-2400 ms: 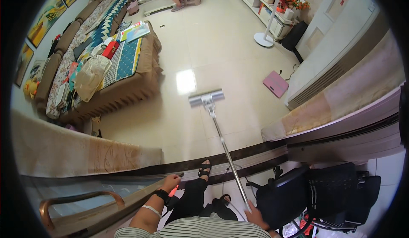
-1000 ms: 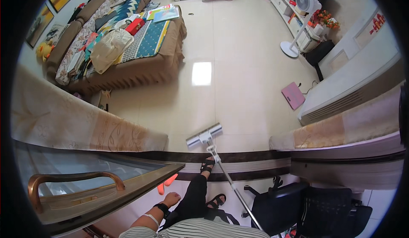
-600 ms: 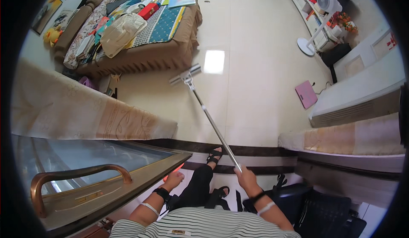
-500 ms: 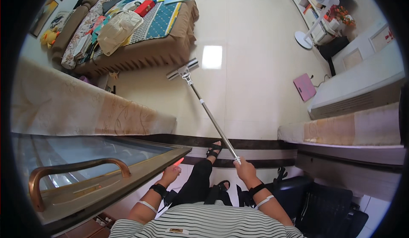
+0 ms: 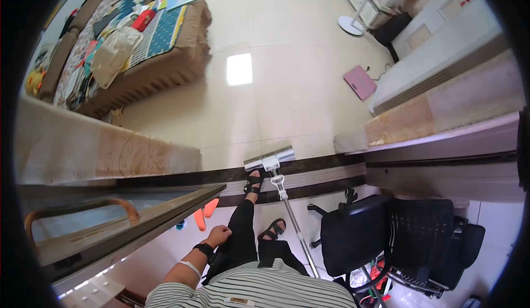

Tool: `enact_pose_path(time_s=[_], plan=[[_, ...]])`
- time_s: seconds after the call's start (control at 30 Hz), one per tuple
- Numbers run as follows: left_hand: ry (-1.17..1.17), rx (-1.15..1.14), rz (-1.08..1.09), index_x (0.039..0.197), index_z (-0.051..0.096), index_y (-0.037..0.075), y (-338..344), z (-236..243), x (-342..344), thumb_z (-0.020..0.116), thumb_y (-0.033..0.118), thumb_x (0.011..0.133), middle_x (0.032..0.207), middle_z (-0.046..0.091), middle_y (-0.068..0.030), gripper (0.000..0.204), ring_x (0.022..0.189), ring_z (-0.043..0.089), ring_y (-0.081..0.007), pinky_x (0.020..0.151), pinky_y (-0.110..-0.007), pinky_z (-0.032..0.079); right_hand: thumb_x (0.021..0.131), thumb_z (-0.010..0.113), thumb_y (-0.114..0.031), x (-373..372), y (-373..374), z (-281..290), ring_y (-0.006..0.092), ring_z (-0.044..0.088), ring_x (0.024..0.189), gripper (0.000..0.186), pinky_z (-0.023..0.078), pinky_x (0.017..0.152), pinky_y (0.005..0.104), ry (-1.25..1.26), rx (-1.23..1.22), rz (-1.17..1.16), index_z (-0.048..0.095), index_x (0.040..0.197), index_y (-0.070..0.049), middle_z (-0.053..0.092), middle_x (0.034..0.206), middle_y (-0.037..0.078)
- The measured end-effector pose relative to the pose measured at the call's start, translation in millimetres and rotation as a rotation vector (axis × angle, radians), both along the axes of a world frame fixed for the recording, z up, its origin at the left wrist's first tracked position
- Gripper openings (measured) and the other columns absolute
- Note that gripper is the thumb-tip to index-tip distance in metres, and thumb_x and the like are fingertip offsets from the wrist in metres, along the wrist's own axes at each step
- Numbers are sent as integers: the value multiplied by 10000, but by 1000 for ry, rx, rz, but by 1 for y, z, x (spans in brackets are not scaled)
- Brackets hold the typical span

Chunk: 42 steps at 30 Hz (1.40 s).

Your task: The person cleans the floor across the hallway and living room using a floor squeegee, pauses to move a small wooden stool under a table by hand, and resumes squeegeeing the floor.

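A silver-headed mop (image 5: 270, 160) lies across the dark-edged door sill, ahead of my feet. Its metal pole (image 5: 297, 228) slants down toward my right side and passes out of sight at my striped shirt. My right hand and forearm are hidden. With fingers curled in and nothing seen in them, my left hand (image 5: 220, 235) hangs over my left thigh. It is near a pair of orange slippers (image 5: 204, 213) on the floor. My left sandal (image 5: 253, 184) rests on the sill, close to the mop head, and my right sandal (image 5: 272, 229) is on the floor behind.
On the left an open glass door with a copper handle (image 5: 83, 204) reaches toward me. A black wheeled chair (image 5: 359, 228) stands on the right. Beyond the sill are a brown-covered sofa bed (image 5: 182, 54), a pink scale (image 5: 360, 83), a fan base (image 5: 351, 25) and curtains on both sides.
The mop head has come back from beside the sofa bed to the sill. My right hand, earlier on the pole, has left the view. My view has shifted right.
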<state>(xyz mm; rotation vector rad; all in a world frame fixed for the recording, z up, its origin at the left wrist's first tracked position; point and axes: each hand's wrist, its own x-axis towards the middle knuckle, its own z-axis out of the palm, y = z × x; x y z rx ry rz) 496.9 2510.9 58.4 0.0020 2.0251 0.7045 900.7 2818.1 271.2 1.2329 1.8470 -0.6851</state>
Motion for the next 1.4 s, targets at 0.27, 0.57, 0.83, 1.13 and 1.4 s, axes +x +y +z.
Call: enact_pose_path(time_s=[0.27, 0.57, 0.83, 1.13, 1.4], plan=[[-27, 2, -124, 833, 610, 29, 52, 16, -64, 551, 218, 725, 751, 616, -115, 226, 719, 587, -215, 664, -322, 453, 793, 464, -418, -31, -43, -36, 421, 546, 775, 409, 434, 656, 484, 50, -29, -217, 483, 999, -66, 556, 816, 275], [92, 12, -122, 793, 612, 11, 59, 22, -164, 549, 198, 716, 720, 613, -118, 212, 663, 581, -194, 623, -304, 454, 775, 464, -446, -353, 54, -154, 443, 521, 841, 491, 407, 729, 487, 409, -55, -116, 454, 1023, -23, 547, 871, 294], [-4, 217, 269, 792, 604, 4, 74, 41, -241, 547, 166, 728, 683, 604, -68, 183, 621, 561, -112, 583, -260, 450, 813, 426, -395, -575, 167, -137, 397, 525, 882, 429, 409, 762, 452, 600, 194, -23, 495, 958, 3, 560, 894, 251], [64, -9, -19, 756, 610, 9, 52, 19, -224, 547, 157, 731, 602, 584, -52, 163, 535, 549, -114, 506, -255, 442, 806, 416, -440, -259, 74, -118, 427, 545, 766, 429, 419, 691, 496, 234, 129, -158, 469, 969, -46, 565, 766, 268], [134, -34, -277, 780, 607, -1, 86, -1, -188, 548, 169, 722, 660, 599, -109, 190, 609, 578, -175, 573, -299, 454, 818, 403, -425, -25, -78, 7, 404, 547, 801, 414, 433, 694, 482, 92, 111, -443, 483, 1009, -67, 581, 839, 228]])
